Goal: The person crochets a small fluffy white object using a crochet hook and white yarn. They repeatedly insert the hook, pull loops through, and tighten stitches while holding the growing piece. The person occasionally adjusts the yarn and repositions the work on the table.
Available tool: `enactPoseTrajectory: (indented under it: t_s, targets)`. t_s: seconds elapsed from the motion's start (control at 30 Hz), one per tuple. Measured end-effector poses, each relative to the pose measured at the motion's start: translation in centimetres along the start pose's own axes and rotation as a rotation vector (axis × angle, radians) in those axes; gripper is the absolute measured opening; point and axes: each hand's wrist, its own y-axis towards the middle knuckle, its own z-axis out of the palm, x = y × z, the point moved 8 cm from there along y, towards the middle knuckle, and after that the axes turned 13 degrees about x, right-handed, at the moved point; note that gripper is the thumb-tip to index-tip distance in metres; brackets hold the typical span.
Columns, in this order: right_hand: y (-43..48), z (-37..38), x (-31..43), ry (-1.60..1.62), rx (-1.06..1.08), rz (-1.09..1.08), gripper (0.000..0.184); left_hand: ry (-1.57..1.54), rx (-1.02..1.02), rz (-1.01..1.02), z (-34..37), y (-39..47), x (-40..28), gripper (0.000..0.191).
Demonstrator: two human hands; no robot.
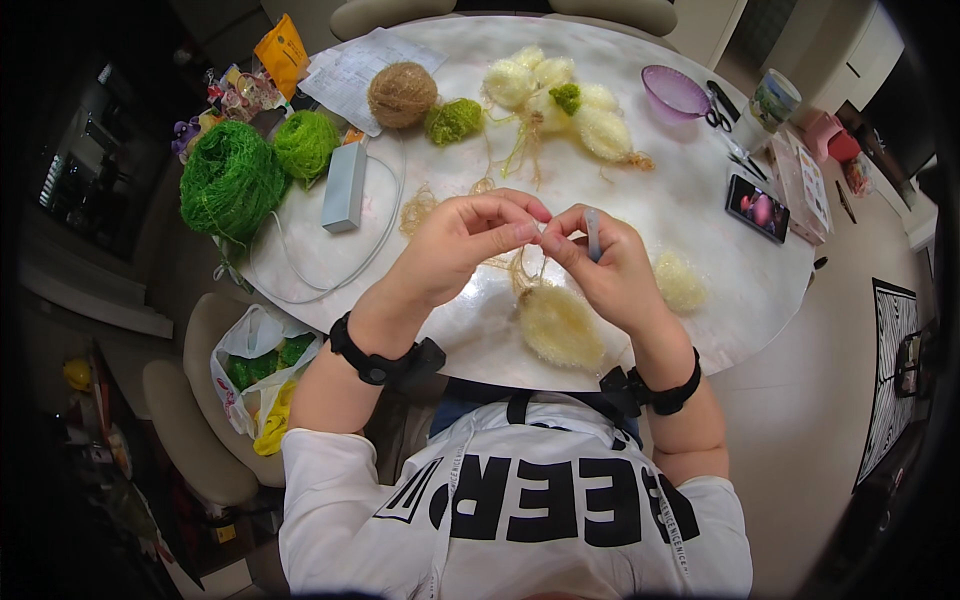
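My left hand [480, 236] and my right hand [600, 255] meet at the fingertips above the marble-patterned table [450, 315]. Thumb and index finger of each pinch something small and thin, perhaps a strand, too small to make out. A grey crochet-hook handle [592, 234] lies between the fingers of my right hand. Just below the hands rests a pale yellow crocheted piece [564, 326] with loose brown yarn ends [523, 271] at its top. To the right of my right hand sits a smaller pale yellow yarn piece [679, 281].
Green yarn balls [232, 180], a brown yarn ball [402, 94] and a grey box with a cable [345, 187] are at left. Several pale crocheted pieces [604, 133] lie at the back. A purple bowl [675, 91], scissors [718, 116], cup [772, 105] and phone [757, 208] stand or lie right.
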Motion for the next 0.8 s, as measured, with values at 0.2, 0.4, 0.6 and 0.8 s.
enactPoseTrajectory:
  t_s: [0.2, 0.4, 0.6, 0.8]
  targets:
    - [0.3, 0.0, 0.0, 0.122, -0.018, -0.008, 0.02, -0.242, -0.068, -0.032, -0.5, 0.1, 1.1, 0.015]
    - [0.6, 1.8, -1.8, 0.579, 0.145, 0.226, 0.02, -0.283, -0.17, -0.071, -0.8, 0.0, 1.6, 0.02]
    - [0.4, 3.8, -2.6, 0.828, 0.202, 0.275, 0.017, -0.378, -0.169, -0.067, -0.9, 0.1, 2.2, 0.016]
    - [0.3, 4.1, -2.9, 0.845, 0.223, 0.269, 0.017, -0.378, -0.204, -0.082, -1.0, 0.0, 2.7, 0.015]
